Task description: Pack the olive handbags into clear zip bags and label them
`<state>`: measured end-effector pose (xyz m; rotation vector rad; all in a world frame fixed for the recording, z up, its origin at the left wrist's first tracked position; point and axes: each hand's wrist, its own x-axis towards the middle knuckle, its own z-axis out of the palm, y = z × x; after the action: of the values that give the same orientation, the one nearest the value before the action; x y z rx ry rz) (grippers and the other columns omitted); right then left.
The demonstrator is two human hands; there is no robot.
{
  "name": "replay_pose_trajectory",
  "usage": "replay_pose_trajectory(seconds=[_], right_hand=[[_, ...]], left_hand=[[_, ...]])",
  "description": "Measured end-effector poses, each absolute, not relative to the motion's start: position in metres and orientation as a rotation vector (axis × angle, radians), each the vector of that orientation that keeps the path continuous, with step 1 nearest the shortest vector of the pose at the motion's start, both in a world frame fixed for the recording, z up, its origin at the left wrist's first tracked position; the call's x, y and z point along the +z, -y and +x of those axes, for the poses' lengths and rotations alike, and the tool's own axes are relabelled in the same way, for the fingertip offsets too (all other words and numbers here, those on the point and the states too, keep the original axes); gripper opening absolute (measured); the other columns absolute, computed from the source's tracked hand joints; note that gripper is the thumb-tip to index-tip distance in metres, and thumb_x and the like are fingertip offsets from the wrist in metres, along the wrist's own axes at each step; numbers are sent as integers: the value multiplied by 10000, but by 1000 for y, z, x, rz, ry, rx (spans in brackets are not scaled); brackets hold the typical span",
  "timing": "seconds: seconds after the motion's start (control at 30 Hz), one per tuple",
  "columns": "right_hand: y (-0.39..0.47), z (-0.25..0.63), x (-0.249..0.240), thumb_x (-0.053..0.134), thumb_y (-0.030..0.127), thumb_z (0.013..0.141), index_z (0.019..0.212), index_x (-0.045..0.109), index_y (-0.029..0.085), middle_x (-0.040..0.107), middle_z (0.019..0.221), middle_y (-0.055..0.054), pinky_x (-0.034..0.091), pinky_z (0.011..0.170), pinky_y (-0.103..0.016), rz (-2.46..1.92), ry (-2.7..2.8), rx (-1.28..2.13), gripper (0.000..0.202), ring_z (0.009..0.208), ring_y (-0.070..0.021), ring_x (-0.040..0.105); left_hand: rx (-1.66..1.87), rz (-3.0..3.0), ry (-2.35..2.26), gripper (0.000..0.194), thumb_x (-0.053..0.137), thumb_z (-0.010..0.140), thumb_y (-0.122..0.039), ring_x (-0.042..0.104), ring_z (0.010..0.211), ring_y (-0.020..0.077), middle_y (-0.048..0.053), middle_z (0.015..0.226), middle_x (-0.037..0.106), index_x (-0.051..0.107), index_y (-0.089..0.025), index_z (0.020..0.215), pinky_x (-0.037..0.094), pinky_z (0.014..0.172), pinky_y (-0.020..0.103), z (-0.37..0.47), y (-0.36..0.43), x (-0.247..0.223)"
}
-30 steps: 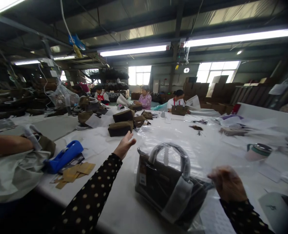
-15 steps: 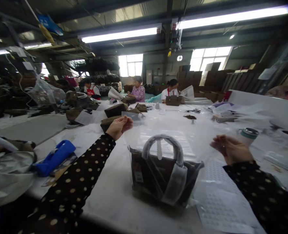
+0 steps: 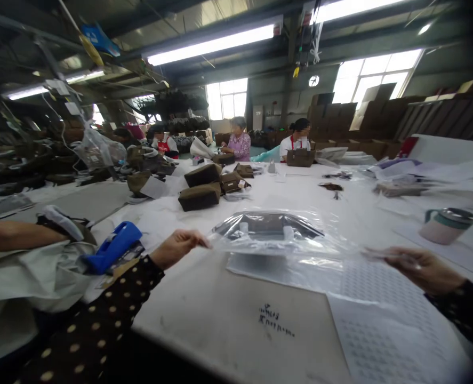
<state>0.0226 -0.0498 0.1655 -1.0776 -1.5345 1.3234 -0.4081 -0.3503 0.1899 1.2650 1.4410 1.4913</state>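
A clear plastic bag [image 3: 336, 242] is stretched sideways across the white table between my two hands. My left hand [image 3: 180, 248] pinches its near left corner. At the right end, my right hand [image 3: 422, 266] has its fingers closed on the same plastic's edge. A dark handbag [image 3: 266, 223] shows through the glossy film, lying low beyond the opening edge; reflections hide most of its shape. Flat below the stretched edge are more clear plastic sheets [image 3: 272, 274]. Handwritten marks [image 3: 274, 320] show on the tabletop nearer me.
To the left is a blue plastic holder [image 3: 114, 248], beside another person's forearm [image 3: 16, 234] and pale cloth [image 3: 36, 282]. Brown pouches [image 3: 200, 197] sit further back. A lidded mug [image 3: 446, 226] stands at right, behind a printed sheet [image 3: 396, 320]. Several people work across the table.
The handbag stood upright nearer me in the plastic; now it lies farther away under the film. Both hands have come lower and wider apart, drawing the plastic's edge taut. The view has turned left.
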Motion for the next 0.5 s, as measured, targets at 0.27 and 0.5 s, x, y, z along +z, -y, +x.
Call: replay_pose_trajectory(seconds=[0.27,0.5], right_hand=[[136,76,48,691,604,527,693,724,196,701,837,-128,454,853,-468,-1072,2554,1559,442,897,-348,622],[266,0,76,728,620,462,1275,452,190,499,1235,-144,416,932,-416,-660,2729,1166,960,1086,-301,495]], left_hand=[[915,1235,-1384,358,563,789,-451,645,870,196,101,895,710,709,-138,882,480,827,307,-356,415,51],[762,1414,-1373,196,664,735,-332,618,815,164,57,839,684,708,-175,844,474,792,287,-355,440,55]])
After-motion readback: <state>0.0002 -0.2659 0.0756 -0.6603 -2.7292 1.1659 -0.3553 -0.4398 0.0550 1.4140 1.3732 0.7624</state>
